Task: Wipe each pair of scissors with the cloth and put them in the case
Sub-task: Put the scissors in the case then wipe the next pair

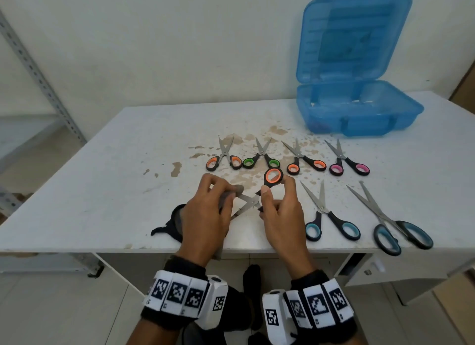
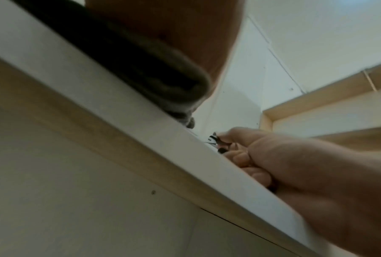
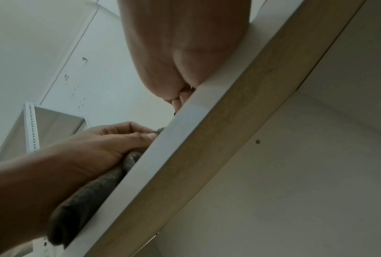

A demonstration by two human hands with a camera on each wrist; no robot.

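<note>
Currently wiping: right hand [image 1: 279,211] pinches the orange-handled scissors [image 1: 273,178] by the handle, thumb and fingers curled round it, blades spread open and pointing toward the left hand [image 1: 205,216]. Left hand is curled round the grey cloth [image 1: 226,198], pinching a fold of it over one blade tip; the rest of the cloth trails under that wrist to the near edge of the table [image 1: 102,177]. Both wrist views sit below the table edge and show little beyond each hand's grasp.

Six more pairs lie on the table: four in a row just beyond the hands, two to the right of the right hand. Blue case [image 1: 359,108] stands open, well beyond the right hand, looks empty of scissors.

Risks, as I judge them: open blades near the left fingers, so a slip of cloth could mean a nick; thin pinch on the handle could let the pair twist or drop; trailing cloth could slide off the edge.
</note>
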